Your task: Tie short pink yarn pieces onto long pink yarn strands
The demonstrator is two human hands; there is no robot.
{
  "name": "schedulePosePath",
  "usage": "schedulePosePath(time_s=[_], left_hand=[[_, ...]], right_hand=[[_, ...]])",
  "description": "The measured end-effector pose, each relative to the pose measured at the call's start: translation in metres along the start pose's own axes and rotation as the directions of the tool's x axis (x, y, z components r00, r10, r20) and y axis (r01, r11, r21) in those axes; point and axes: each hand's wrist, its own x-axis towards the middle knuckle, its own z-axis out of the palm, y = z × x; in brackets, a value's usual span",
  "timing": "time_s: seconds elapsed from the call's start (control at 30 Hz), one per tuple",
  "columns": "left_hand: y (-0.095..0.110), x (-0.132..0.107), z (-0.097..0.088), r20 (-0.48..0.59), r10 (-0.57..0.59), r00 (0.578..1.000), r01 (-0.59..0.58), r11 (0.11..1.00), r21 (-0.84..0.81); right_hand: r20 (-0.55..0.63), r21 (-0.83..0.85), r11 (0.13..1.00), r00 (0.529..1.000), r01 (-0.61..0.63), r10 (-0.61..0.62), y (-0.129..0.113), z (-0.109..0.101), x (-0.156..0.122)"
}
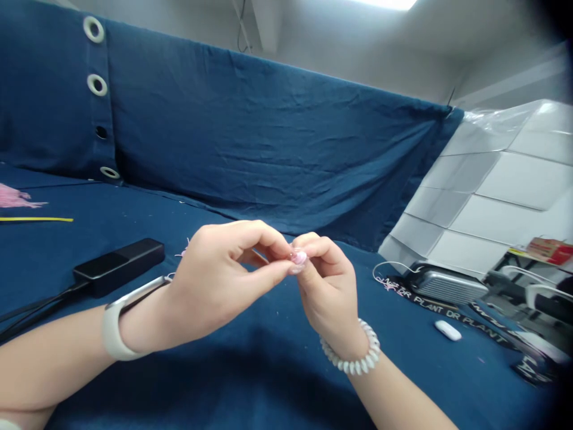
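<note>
My left hand (pixel 224 275) and my right hand (pixel 329 286) meet above the blue cloth, fingertips pinched together. Between the fingertips is a small shiny pink piece (pixel 298 257), mostly covered, so its kind is not clear. Thumb and forefinger of each hand close on it from either side. A few pink threads (pixel 184 247) show just behind the left hand; whether they touch it I cannot tell. A pale band is around my left wrist, and a coiled band around the right.
At left lie a black box-shaped device (pixel 120 263) with cables, a yellow strip (pixel 36 219) and pink strands (pixel 18 197). At right are a grey ribbed device (pixel 452 285), a lettered black strap (pixel 447 312), a small white case (pixel 447 330) and stacked white boxes (pixel 510 179).
</note>
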Motion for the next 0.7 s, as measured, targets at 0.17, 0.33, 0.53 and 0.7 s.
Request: schedulePosePath(time_s=[0.17, 0.33, 0.53, 0.7], left_hand=[[-0.0024, 0.0013, 0.0015, 0.017, -0.017, 1.0, 0.018, 1.0, -0.024], [-0.0041, 0.0042, -0.0006, 0.096, -0.023, 0.995, 0.038, 0.987, -0.159], [-0.0023, 0.0038, -0.0043, 0.085, -0.008, 0.996, 0.015, 0.996, -0.093], [-0.0003, 0.002, -0.0057, 0.081, -0.007, 0.997, 0.006, 1.0, 0.004]], right_hand=[[-0.037, -0.137, 0.985, 0.993, 0.103, -0.109, 0.0009, 0.0035, -0.0026], [-0.031, 0.022, 0.999, 0.998, -0.05, 0.05, -0.0019, 0.0023, -0.0014], [0.078, 0.239, 0.936, 0.966, -0.258, 0.247, -0.0035, 0.0017, 0.0027], [0.098, 0.269, 0.915, 0.953, -0.302, 0.286, -0.0031, 0.0015, 0.0043]])
